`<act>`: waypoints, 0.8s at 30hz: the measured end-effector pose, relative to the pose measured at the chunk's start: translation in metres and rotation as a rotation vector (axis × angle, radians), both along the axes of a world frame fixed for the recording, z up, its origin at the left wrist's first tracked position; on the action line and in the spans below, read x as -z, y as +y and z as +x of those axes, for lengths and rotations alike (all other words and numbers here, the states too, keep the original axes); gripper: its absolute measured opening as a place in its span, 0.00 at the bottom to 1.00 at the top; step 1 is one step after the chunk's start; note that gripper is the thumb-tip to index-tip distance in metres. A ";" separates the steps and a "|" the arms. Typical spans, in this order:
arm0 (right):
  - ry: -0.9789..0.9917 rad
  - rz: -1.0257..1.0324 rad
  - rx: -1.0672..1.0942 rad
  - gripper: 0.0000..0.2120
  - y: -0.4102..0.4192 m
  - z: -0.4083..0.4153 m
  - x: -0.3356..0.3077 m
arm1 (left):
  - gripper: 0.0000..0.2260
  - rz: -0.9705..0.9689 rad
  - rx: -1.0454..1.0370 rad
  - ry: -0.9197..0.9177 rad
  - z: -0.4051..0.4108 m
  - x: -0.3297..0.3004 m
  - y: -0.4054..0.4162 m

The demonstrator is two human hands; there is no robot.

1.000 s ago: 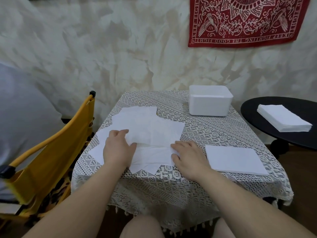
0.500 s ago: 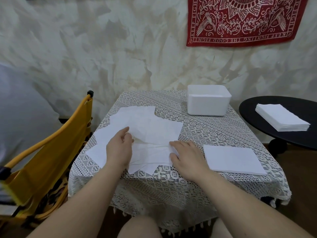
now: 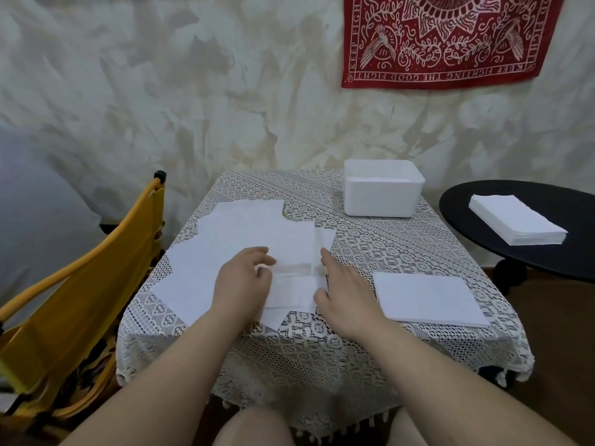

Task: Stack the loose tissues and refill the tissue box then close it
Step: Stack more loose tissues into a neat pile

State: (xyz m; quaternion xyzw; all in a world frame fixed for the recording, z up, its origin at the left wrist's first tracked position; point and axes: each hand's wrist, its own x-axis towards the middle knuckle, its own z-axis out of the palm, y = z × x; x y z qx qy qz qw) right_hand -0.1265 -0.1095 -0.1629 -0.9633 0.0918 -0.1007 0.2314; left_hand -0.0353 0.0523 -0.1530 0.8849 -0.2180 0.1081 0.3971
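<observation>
Nearest to me, the person's two bare arms reach over the lace tablecloth (image 3: pixel 322 349). The left hand (image 3: pixel 243 280) has its fingers curled and seems to pinch the top sheet of the loose tissues (image 3: pixel 244 239), I think to lift or fold it. The right hand (image 3: pixel 346 294) lies flat with fingers straight at the sheet's right edge, likely to keep it from sliding. At 3 o'clock from the hands sits a neat stack of tissues (image 3: pixel 428 297), probably the done pile. Farther back, at 1 o'clock, the white tissue box (image 3: pixel 383 197) stands open, ready for filling. I see no lid anywhere. Whether anything lies inside the box is hard to tell. Past the table at 2 o'clock, a black round table (image 3: pixel 483 220), cut off by the edge, holds another tissue pile (image 3: pixel 515 223).
</observation>
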 end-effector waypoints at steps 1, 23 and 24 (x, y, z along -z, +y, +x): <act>-0.002 -0.001 -0.002 0.32 0.000 0.000 0.000 | 0.10 0.024 -0.095 0.016 0.002 0.000 0.001; -0.315 -0.037 -0.133 0.30 0.021 -0.003 -0.034 | 0.10 -0.412 0.064 0.296 -0.035 -0.046 -0.023; -0.365 0.008 -0.137 0.28 0.025 -0.005 -0.043 | 0.10 -0.468 0.137 0.306 -0.045 -0.054 -0.025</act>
